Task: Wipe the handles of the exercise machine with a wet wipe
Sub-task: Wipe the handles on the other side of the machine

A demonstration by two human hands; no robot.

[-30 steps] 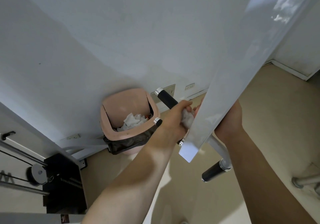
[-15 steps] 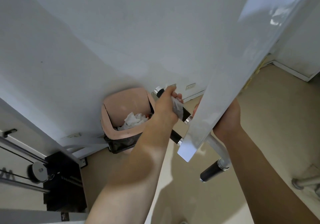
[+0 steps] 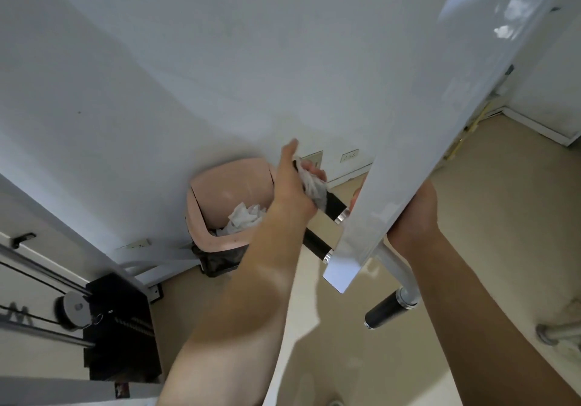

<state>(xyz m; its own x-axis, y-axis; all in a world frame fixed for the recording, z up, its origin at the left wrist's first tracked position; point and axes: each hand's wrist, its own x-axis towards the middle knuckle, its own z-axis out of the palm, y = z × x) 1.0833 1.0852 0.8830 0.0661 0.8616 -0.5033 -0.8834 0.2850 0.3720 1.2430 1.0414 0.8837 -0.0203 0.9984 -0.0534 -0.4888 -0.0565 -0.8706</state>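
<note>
Take long axis of upper handle point(image 3: 334, 206) as ref.: runs from far-left high end down to near-right chrome collar point(image 3: 342, 216) at white beam point(image 3: 402, 141). Find left hand point(image 3: 290, 192) at far-left end of that axis, fingers point(image 3: 317, 173) curled over the grip and clamped on wet wipe point(image 3: 312, 185), w/ wipe bunched btw palm and black grip; note thumb raised, clear of grip. Place wet wipe accordingly: on far part of upper handle, w/ bare black section btw wipe and collar, i.e. to near-right of fingers. Judge step in hand as a stroke along the grip. For next stroke, expect travel along the axis toward collar, down and near-right; keep wrap square to axis, no sideways pull. Find right hand point(image 3: 415, 214) behind beam, right of collar: nearer the collar end, but w/o wipe. Cannot tell whether its fingers are apart or closed, since hidden by beam. Treat left hand as working hand. Note other grips: middle handle point(image 3: 314, 243) just below and approx. parallel, partly covered by left forearm; lower handle point(image 3: 384, 311) well apart to near-right. Neither touched by wipe now; cannot tell whether already cleaned. Note pink bin point(image 3: 231, 182) w/ crumpled white paper, below-left of left hand, on floor point(image 3: 471, 217).
</note>
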